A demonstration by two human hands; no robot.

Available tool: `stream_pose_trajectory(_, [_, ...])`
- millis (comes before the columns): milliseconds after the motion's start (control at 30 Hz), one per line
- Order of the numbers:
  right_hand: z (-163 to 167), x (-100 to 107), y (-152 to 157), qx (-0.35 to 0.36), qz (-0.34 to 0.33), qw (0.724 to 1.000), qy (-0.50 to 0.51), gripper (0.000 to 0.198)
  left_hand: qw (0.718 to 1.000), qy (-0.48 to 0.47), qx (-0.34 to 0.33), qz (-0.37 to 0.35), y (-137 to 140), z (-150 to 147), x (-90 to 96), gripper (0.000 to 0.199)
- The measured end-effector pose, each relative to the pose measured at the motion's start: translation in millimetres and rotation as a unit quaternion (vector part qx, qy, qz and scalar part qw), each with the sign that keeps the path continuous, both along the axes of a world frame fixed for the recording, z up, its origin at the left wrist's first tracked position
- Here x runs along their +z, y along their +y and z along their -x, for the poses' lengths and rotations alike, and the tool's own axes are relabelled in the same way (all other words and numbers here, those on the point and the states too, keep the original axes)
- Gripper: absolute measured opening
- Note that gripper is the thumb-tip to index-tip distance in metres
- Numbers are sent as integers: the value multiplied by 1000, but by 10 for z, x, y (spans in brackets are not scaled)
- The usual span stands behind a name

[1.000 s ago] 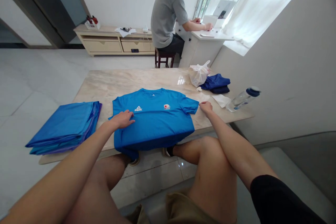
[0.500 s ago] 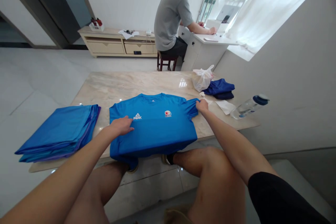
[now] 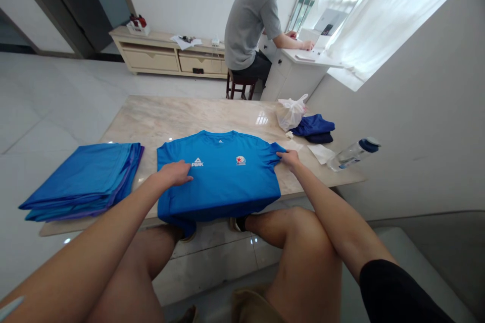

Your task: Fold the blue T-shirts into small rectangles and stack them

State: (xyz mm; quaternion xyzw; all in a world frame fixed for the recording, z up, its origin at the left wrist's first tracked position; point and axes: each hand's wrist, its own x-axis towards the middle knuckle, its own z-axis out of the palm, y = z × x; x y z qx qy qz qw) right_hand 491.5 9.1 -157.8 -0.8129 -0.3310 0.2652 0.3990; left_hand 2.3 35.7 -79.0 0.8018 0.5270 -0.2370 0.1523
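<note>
A blue T-shirt (image 3: 223, 186) lies at centre frame, draping over the near edge of a pale table (image 3: 166, 113). I watch the right hand (image 3: 290, 159) pinch its sleeve (image 3: 273, 155); the left hand (image 3: 174, 172), loosely open, gripping nothing, rests on the chest. Folded cloth (image 3: 85, 169) fills lower left; a person in grey (image 3: 248, 22) sits top centre.

Room on the far left

A hand can pass over the table (image 3: 170, 116) there. A thin gap runs between the folded pile (image 3: 83, 166) and the blue shirt (image 3: 223, 186), but the left arm (image 3: 113, 229) crosses it. On the right, the white bag (image 3: 290, 115) and bottle (image 3: 350, 155) stand in the way.
</note>
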Motion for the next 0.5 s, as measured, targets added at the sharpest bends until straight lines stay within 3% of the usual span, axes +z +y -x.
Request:
stream_pose_trajectory(167, [47,169,-27,11,0,992,-127,16,1000,-4,-5,2,-28,-9,18,59])
stream_pose_trajectory(400, [170,328,-120,35,59,972,-223,24,999,-27,-22,5,16,37,-64,57])
stream_pose_trajectory(500, [334,490,-31,80,98,945,-303,24,999,-38,-24,5,27,51,-105,56])
